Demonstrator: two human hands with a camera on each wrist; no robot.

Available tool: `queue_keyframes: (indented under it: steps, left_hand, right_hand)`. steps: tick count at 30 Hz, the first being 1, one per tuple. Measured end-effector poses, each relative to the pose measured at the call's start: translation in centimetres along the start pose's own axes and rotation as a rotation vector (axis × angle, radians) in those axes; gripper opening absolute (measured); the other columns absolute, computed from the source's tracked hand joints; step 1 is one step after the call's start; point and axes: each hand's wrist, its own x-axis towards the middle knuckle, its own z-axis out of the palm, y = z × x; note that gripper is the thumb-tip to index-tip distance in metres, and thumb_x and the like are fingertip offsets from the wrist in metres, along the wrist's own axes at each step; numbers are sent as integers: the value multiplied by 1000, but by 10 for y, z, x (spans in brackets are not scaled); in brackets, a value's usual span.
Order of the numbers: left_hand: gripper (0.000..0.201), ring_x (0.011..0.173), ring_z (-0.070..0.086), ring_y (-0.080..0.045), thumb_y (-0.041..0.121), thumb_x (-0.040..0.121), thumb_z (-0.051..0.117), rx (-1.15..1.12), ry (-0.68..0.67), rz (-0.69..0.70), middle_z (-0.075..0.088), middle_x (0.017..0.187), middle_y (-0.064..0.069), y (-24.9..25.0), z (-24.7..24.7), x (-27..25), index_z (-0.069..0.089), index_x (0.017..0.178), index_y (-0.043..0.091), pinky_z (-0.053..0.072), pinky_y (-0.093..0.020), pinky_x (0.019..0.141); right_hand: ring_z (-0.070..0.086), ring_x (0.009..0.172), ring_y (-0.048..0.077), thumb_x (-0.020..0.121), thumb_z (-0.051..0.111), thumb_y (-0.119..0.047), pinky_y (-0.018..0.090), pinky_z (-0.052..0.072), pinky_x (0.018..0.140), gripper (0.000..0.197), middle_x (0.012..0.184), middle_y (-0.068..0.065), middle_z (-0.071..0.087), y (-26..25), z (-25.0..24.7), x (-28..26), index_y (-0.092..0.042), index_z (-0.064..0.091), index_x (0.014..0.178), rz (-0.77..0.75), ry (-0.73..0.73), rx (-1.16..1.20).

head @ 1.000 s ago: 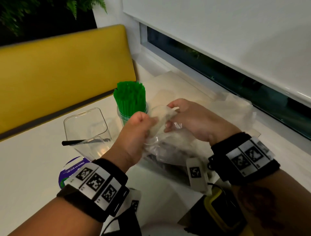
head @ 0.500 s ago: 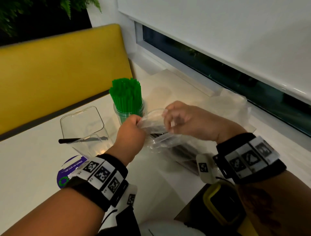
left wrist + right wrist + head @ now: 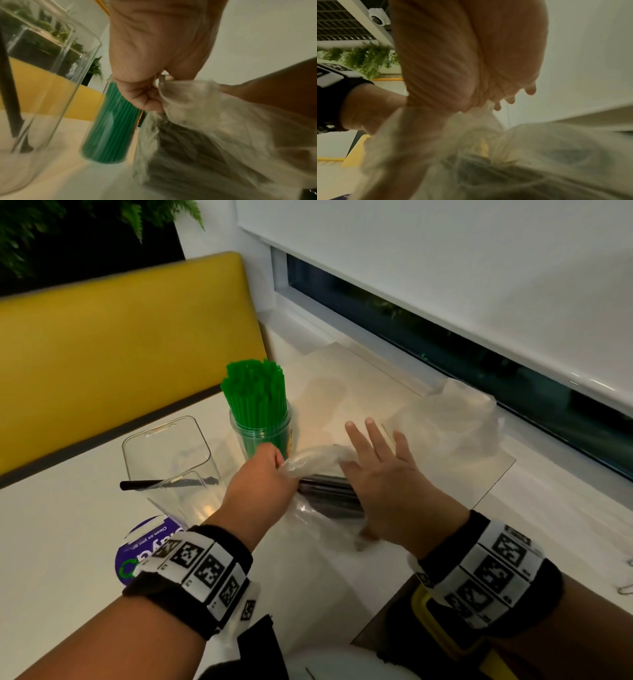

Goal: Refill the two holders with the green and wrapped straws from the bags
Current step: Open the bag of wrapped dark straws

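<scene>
One bag (image 3: 318, 463) of dark straws (image 3: 329, 491) on the worktop, just beside the green-straw holder (image 3: 262, 433), is pinched by the left hand (image 3: 260, 484); the right hand (image 3: 380, 474), fingers spread, is laid over it.

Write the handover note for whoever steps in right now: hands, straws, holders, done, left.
Left hand pinches the mouth of the bag of dark straws on the table.
Right hand is open, fingers spread, over the same bag.
Round holder is packed with green straws.
Square clear holder has only one dark straw.
A second, crumpled bag lies by the window.
Done: green straws. Left: move the bagged straws into the square holder.
</scene>
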Motion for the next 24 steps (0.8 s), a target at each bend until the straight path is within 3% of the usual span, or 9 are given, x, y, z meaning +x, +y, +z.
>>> queue_keyframes:
  steps: [4,7,9,10,12,14,19,21,24]
  left_hand:
    - [21,68,47,-19,0,76,51,11,0,4,50,90,-8,-12,7,-2,44,84,17,33,-29,52]
    - [20,65,50,-21,8,79,63,-136,-31,-6,55,84,-10,-13,4,-5,46,88,14,38,-29,49]
    - [25,62,50,-17,17,81,70,-195,-56,-51,60,82,-9,-15,-3,-6,49,93,14,38,-27,48]
    - [24,64,52,-17,17,82,69,-220,-70,-66,62,83,-9,-16,-5,-5,49,94,15,41,-28,49]
    - [22,70,59,-22,18,83,67,-285,-90,-70,65,88,-10,-16,-7,-4,49,95,20,51,-39,56]
    - [23,74,64,-27,23,83,67,-365,-124,-53,67,89,-11,-15,-9,-8,48,96,22,55,-46,65]
    - [44,64,59,-17,5,79,72,-484,-200,30,65,86,-12,-27,-14,-22,41,103,25,48,-27,53]
    - [48,77,63,-16,-5,78,70,-464,-227,108,59,111,-7,-37,-15,-30,42,105,24,52,-22,61]
    - [36,115,51,-3,-11,77,66,-400,-255,228,40,137,6,-49,-15,-31,57,81,23,47,-12,81]
  right_hand:
    - [-12,146,48,79,74,-32,69,3,115,79,161,23,-12,6,-6,0,-20,35,146,-63,-132,-85]
    - [20,144,43,84,68,-23,60,20,115,38,155,22,29,1,-32,-3,-18,64,121,-185,126,18]
    - [50,109,27,90,57,-19,39,45,93,20,120,13,58,-13,-49,-5,-14,70,104,-317,324,183]
    - [51,90,20,91,52,-16,30,43,79,20,103,9,61,-22,-56,-5,-12,70,98,-381,350,276]
    - [55,75,22,92,47,-12,28,39,71,24,91,10,64,-42,-52,1,-9,69,100,-427,242,357]
    - [63,82,27,94,50,-13,38,49,73,21,94,13,67,-50,-29,19,-7,68,103,-318,55,368]
    - [49,73,8,83,67,-34,20,35,64,15,82,-9,55,-46,-2,51,-26,56,87,-312,-24,534]
    - [49,71,9,82,67,-37,17,38,62,21,77,-13,50,-44,7,56,-33,47,84,-346,-119,492]
    - [59,85,19,90,55,-47,31,48,81,22,93,-2,65,-42,14,57,-25,58,91,-366,-228,390]
